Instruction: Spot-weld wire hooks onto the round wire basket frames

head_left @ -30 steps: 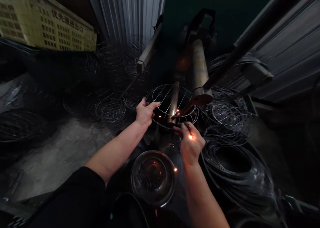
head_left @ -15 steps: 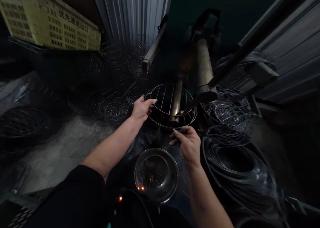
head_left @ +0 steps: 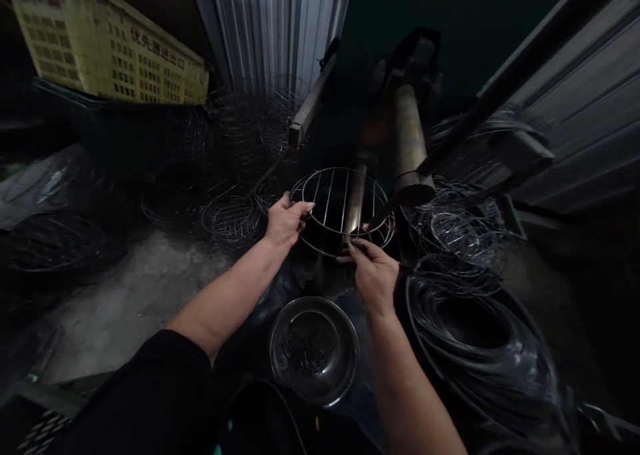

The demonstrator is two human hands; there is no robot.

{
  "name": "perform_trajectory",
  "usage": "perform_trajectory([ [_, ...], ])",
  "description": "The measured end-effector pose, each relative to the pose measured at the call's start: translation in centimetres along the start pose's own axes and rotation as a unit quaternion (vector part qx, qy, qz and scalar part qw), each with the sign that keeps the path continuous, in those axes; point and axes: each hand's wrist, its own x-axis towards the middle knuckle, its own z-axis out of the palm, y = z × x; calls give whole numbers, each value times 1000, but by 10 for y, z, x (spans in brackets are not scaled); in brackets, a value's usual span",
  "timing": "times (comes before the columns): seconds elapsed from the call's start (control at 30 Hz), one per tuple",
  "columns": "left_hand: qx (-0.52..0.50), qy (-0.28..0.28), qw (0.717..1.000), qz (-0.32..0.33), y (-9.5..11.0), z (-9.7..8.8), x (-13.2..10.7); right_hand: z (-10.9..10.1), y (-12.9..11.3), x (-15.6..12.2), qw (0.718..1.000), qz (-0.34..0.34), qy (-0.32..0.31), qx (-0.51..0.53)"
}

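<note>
A round wire rack [head_left: 345, 202], two rings with parallel bars between them, sits around a brass-coloured metal post [head_left: 356, 205]. My left hand [head_left: 285, 222] grips its left rim between thumb and fingers. At the rack's front edge, just below a pointed rod tip, my right hand [head_left: 375, 275] is closed in a pinch; whatever is between its fingertips is too small and dark to name. Below the hands, a shiny metal bowl [head_left: 343, 335] contains small dark wire pieces [head_left: 303, 352].
A thick metal cylinder [head_left: 413, 135] with a dark slanting bar [head_left: 480, 115] is close above the rack. Coiled wire [head_left: 500, 375] lies at right, under more wire racks [head_left: 460, 228]. Other racks [head_left: 233, 218] lie left. A yellow crate [head_left: 150, 68] is at the upper left.
My right hand has moved up and forward to the rack's front edge. Orange sparks near the bowl have gone. My left hand still holds the rack in place.
</note>
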Motion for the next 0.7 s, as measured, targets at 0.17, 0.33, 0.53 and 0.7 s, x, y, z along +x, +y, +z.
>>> perform_trajectory([
  [0.17, 1, -4, 1000, 25, -2, 4, -3, -1, 1, 2, 999, 18, 19, 37],
  [0.33, 0, -19, 1000, 24, -5, 2, -2, 1, 4, -6, 994, -18, 52, 93],
  [0.53, -9, -39, 999, 29, -3, 4, -3, -2, 7, -9, 994, -46, 61, 83],
  [0.7, -6, -53, 999, 9, -6, 13, 2, -5, 5, -5, 992, -47, 66, 94],
])
